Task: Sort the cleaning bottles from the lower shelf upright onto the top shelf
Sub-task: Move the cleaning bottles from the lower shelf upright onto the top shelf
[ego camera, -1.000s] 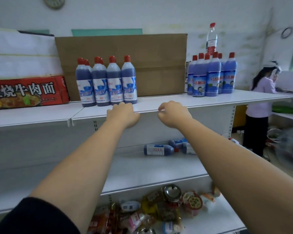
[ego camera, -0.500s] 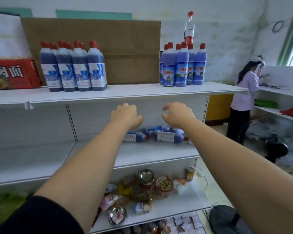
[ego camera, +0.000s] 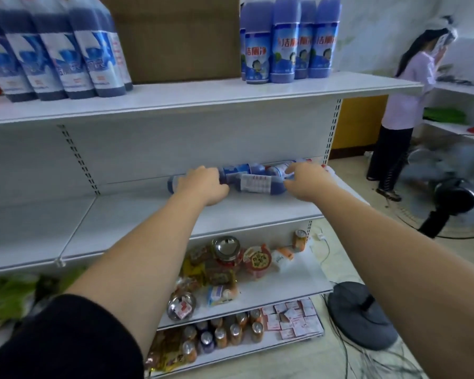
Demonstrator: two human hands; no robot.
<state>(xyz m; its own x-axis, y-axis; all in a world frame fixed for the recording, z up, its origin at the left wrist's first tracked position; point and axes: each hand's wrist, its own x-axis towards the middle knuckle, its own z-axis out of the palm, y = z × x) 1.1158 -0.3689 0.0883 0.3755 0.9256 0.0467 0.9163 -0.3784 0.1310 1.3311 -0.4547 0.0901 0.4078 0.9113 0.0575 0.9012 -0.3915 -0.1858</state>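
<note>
Several blue cleaning bottles lie on their sides at the back of the lower shelf (ego camera: pixel 137 214). My left hand (ego camera: pixel 203 184) lies over the leftmost lying bottle (ego camera: pixel 171 183), fingers curled round its body. The front bottle (ego camera: pixel 257 183), with a white label, lies between my hands. My right hand (ego camera: pixel 305 181) reaches the right end of the pile, its spread fingers and thumb touching the back right bottle (ego camera: pixel 281 168). Another lying bottle (ego camera: pixel 238 169) sits behind. On the top shelf (ego camera: pixel 192 95) stand two upright bottle groups, left (ego camera: pixel 58 53) and right (ego camera: pixel 288 42).
A cardboard box (ego camera: pixel 175 36) stands between the upright groups. Jars, packets and cans (ego camera: pixel 225 263) fill the shelves below. A person (ego camera: pixel 402 105) stands at the right by another shelf. Two floor fans (ego camera: pixel 449 192) and cables occupy the floor to the right.
Both hands dropped from the top shelf's edge to the lower shelf and reached the lying bottles. The view moved closer and tilted down.
</note>
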